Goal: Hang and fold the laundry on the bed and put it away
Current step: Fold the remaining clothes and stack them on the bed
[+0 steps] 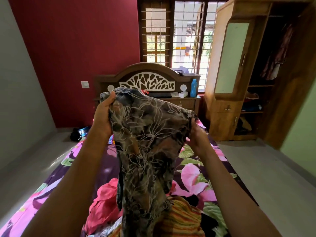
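I hold a dark brown garment with a pale leaf print [147, 147] up in front of me over the bed [201, 170]. My left hand [104, 115] grips its upper left edge, and my right hand [196, 134] pinches its upper right edge lower down. The cloth hangs down between my arms to the pile below. A pink garment [104, 199] and a striped orange-yellow one [181, 219] lie crumpled on the floral bedsheet near me.
An open wooden wardrobe [237, 93] stands at the right, with clothes hanging inside [277, 53] and folded items on shelves. The headboard shelf [181, 98] carries a blue bottle [193, 88] and small boxes. A dark bag [78, 133] lies on the floor at the left.
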The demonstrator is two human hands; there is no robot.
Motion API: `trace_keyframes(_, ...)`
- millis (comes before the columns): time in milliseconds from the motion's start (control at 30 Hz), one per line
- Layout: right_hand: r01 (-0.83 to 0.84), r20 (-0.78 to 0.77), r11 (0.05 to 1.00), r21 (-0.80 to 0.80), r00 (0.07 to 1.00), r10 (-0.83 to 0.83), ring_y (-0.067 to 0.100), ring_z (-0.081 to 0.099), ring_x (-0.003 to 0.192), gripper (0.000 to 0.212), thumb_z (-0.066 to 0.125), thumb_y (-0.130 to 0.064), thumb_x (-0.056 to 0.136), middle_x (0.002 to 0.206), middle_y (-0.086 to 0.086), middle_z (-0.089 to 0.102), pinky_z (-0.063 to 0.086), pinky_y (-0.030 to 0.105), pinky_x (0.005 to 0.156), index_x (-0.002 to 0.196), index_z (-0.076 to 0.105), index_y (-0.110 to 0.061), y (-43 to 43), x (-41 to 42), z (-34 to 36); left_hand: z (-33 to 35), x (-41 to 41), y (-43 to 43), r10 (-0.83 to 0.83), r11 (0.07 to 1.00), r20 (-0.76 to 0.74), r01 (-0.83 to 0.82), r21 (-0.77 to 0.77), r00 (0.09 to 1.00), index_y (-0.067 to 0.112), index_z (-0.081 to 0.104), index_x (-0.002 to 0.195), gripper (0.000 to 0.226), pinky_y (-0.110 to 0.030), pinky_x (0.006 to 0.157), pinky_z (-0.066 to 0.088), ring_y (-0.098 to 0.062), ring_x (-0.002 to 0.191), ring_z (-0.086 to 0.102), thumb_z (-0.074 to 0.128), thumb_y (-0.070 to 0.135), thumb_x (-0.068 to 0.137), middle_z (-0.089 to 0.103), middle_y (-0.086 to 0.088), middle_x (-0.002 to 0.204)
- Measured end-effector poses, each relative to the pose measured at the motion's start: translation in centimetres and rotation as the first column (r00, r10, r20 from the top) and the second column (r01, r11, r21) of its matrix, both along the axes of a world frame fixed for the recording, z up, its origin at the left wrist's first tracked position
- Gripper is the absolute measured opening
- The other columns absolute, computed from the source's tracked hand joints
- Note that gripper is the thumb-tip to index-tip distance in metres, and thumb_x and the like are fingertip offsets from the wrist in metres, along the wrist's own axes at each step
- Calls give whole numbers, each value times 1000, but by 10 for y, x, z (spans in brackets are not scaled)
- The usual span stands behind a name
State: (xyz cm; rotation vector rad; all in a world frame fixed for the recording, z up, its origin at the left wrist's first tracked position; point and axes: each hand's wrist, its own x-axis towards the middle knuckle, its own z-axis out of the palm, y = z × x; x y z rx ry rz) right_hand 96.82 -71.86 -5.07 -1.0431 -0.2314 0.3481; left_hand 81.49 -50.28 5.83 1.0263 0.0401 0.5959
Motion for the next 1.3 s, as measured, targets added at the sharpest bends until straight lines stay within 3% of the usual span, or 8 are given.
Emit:
trace_keyframes(167,-346,-104,923,-169,937,332,24,68,96,54,80,-25,69,107,13,70,58,37,77,115,61,-4,4,-17,3,-10,2,14,38,999,-31,-37,40,999,14,74,59,49,-24,54,56,-12,63,69,47,33,96,71,-1,67)
trace_keyframes(333,-49,-19,984,171,998,53,23,66,93,28,46,-28,99,94,8,72,56,36,81,104,63,-7,-31,-12,55,-24,-6,46,-136,977,-141,156,144,981,13,75,74,38,-25,60,57,-14,68,70,88,37,48,73,-3,75)
trace_keyframes(500,-167,23,948,-271,983,180,21,71,72,13,55,-7,92,87,13,71,58,32,64,102,62,-3,-43,-2,62,-44,0,71,73,967,-508,65,248,858,4,61,79,21,-25,49,55,-14,52,66,50,11,95,67,-10,66)
trace_keyframes(733,-118,-8,989,-88,993,118,23,70,77,16,50,-6,93,93,15,69,59,32,65,103,62,-4,-61,11,50,-39,-5,72,-107,985,-395,151,80,913,8,74,70,37,-27,50,56,-16,59,69,47,13,95,71,-8,68)
trace_keyframes(933,142,-14,931,-337,988,-156,19,65,50,14,45,11,92,58,12,66,55,28,46,91,58,5,-71,24,50,-68,2,93,333,911,-521,-126,392,786,-4,64,87,11,-19,45,52,-10,42,60,69,-5,76,65,-2,50)
trace_keyframes(1133,-118,17,568,-814,974,227,33,56,110,87,62,8,83,132,16,47,53,39,72,148,18,-30,-70,22,43,-88,28,100,550,789,-398,-300,537,735,-5,64,100,15,-21,51,49,-5,46,54,60,3,88,65,2,53)
trace_keyframes(1233,37,121,268,-963,944,307,37,59,107,44,62,9,82,120,22,59,52,47,88,125,55,1,-73,24,43,-89,33,100,667,665,-285,-378,644,688,-9,62,108,25,-43,81,50,-26,84,60,58,7,90,66,-28,99)
trace_keyframes(1300,184,230,269,-946,961,152,38,62,97,26,65,-5,86,102,25,63,51,52,84,107,63,9,-75,28,43,-88,30,95,732,566,-245,-366,739,636,-8,60,112,27,-41,88,44,-36,102,59,53,11,93,62,-28,110)
